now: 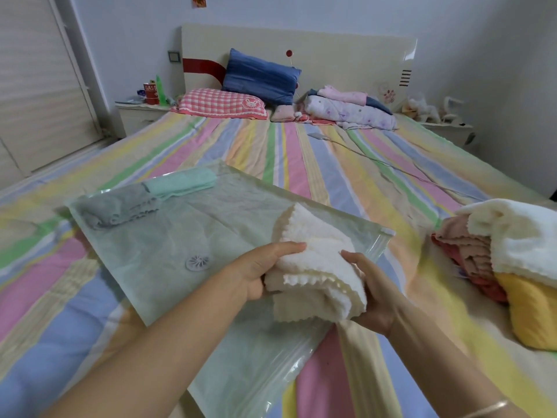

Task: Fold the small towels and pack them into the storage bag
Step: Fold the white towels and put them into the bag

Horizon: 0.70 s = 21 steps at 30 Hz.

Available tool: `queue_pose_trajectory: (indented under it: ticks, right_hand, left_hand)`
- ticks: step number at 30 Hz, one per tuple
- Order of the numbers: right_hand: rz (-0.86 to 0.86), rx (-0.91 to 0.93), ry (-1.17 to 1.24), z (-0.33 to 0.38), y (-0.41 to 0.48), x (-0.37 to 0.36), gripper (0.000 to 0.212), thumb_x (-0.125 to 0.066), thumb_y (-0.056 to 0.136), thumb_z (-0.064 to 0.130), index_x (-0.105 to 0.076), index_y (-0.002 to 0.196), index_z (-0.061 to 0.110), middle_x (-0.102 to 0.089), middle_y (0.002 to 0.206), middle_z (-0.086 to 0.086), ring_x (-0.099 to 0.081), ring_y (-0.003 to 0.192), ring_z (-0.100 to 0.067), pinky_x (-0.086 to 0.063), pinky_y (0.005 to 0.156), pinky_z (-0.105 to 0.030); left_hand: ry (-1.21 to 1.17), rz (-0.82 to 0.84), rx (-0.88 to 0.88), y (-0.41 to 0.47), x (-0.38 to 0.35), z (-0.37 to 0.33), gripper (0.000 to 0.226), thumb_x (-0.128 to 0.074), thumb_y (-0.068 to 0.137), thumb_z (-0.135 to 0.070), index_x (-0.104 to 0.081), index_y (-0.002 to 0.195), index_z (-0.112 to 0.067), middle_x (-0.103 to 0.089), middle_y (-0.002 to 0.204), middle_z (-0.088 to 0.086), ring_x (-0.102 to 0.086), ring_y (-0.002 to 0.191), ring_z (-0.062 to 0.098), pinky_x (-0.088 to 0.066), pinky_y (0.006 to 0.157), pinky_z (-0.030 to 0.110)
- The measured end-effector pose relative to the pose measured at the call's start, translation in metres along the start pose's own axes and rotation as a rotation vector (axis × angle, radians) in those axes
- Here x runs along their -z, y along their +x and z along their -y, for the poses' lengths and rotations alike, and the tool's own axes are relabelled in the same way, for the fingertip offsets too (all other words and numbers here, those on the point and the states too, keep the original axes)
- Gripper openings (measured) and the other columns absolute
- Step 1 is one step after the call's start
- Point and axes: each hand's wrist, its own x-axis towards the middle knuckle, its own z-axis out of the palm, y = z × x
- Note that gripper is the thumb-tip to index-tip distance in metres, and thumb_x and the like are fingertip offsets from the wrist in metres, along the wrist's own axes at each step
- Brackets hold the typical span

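A folded white fluffy towel (316, 267) is held above the clear storage bag (168, 254), which lies flat on the striped bed. My left hand (265, 270) grips the towel's left side and my right hand (373, 294) holds its right side from below. Inside the bag at its far end lie a grey towel (114, 206) and a mint green towel (180, 182). A round valve (197, 262) sits on the bag's top face. At the right edge waits a pile of towels (512, 267): white on top, pink and red beneath, yellow at the front.
The bed sheet (301, 152) has pastel stripes. Pillows (241, 95) and folded bedding (349, 111) lie by the headboard. A thin cable (391, 167) runs across the bed's right half. A nightstand (138, 113) with bottles stands at the far left.
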Motion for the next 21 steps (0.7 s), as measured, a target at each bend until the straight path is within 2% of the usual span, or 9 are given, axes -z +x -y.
queue_pose_trajectory:
  ticks: [2,4,5,8,10,14,15,17,21]
  right_hand:
    - [0.011,-0.009,0.023,-0.005,-0.003,0.002,0.039,-0.061,0.087,0.031,-0.066,0.116,0.005,-0.071,0.106,-0.016,-0.071,0.083,-0.030,-0.058,0.069,-0.037]
    - [-0.005,-0.032,0.009,-0.011,-0.002,0.005,0.043,-0.062,0.087,0.028,-0.062,0.122,0.004,-0.068,0.114,-0.017,-0.069,0.090,-0.031,-0.057,0.075,-0.038]
    - [-0.009,-0.046,0.004,-0.013,-0.002,0.005,0.044,-0.062,0.087,0.026,-0.061,0.124,0.003,-0.067,0.116,-0.018,-0.068,0.094,-0.032,-0.056,0.079,-0.040]
    - [0.001,-0.090,-0.006,-0.018,-0.002,0.002,0.043,-0.062,0.086,0.020,-0.060,0.125,0.002,-0.066,0.119,-0.019,-0.066,0.102,-0.035,-0.053,0.087,-0.044]
    - [0.014,-0.109,-0.013,-0.021,-0.001,0.000,0.044,-0.063,0.086,0.019,-0.059,0.126,0.003,-0.065,0.120,-0.020,-0.064,0.108,-0.036,-0.050,0.094,-0.047]
    - [0.007,-0.097,0.010,-0.019,0.002,0.001,0.051,-0.069,0.083,0.032,-0.061,0.125,0.005,-0.065,0.120,-0.020,-0.063,0.110,-0.036,-0.049,0.095,-0.049]
    - [-0.006,-0.090,0.001,-0.018,0.003,0.001,0.054,-0.071,0.081,0.038,-0.062,0.123,0.005,-0.066,0.119,-0.020,-0.064,0.108,-0.035,-0.049,0.094,-0.048]
    - [-0.031,-0.095,-0.042,-0.018,0.004,0.002,0.056,-0.071,0.078,0.044,-0.065,0.118,0.005,-0.068,0.115,-0.020,-0.067,0.103,-0.034,-0.052,0.090,-0.046]
    - [-0.068,-0.111,-0.127,-0.018,0.002,0.003,0.049,-0.072,0.075,0.028,-0.064,0.116,0.002,-0.072,0.099,-0.019,-0.071,0.079,-0.031,-0.059,0.067,-0.038]
  left_hand:
    - [0.129,-0.072,0.021,0.005,0.004,0.002,0.066,-0.078,0.065,-0.056,-0.066,0.119,-0.020,-0.071,0.115,0.005,-0.066,0.103,0.023,-0.052,0.095,0.038]
    - [0.285,-0.196,-0.004,0.009,0.007,0.005,0.098,-0.078,0.047,-0.071,-0.058,0.128,-0.019,-0.064,0.125,0.002,-0.061,0.112,0.022,-0.049,0.098,0.037]
    - [0.360,-0.258,-0.037,0.011,0.009,0.008,0.102,-0.077,0.048,-0.071,-0.055,0.131,-0.016,-0.063,0.126,0.002,-0.061,0.111,0.021,-0.050,0.095,0.035]
    - [0.577,-0.391,-0.149,0.016,0.012,0.013,0.076,-0.077,0.067,-0.055,-0.057,0.123,-0.009,-0.062,0.123,0.002,-0.061,0.106,0.021,-0.050,0.091,0.031]
    - [0.636,-0.418,-0.196,0.018,0.013,0.016,0.039,-0.075,0.078,-0.041,-0.064,0.097,-0.008,-0.067,0.096,0.003,-0.063,0.088,0.019,-0.050,0.077,0.028]
    - [0.445,-0.317,-0.177,0.012,0.008,0.014,0.022,-0.075,0.081,-0.027,-0.066,0.094,-0.011,-0.071,0.086,0.001,-0.065,0.073,0.012,-0.046,0.051,0.015]
    - [0.380,-0.282,-0.166,0.012,0.007,0.013,0.025,-0.077,0.080,-0.025,-0.067,0.098,-0.011,-0.073,0.087,0.001,-0.068,0.074,0.013,-0.048,0.051,0.015]
    - [0.308,-0.215,-0.159,0.010,0.005,0.013,0.032,-0.077,0.080,-0.023,-0.067,0.107,-0.008,-0.075,0.093,0.005,-0.072,0.082,0.017,-0.056,0.063,0.023]
    - [0.486,-0.222,-0.253,0.014,-0.004,0.018,0.033,-0.070,0.086,-0.030,-0.064,0.114,-0.012,-0.071,0.106,0.002,-0.068,0.095,0.016,-0.055,0.084,0.031]
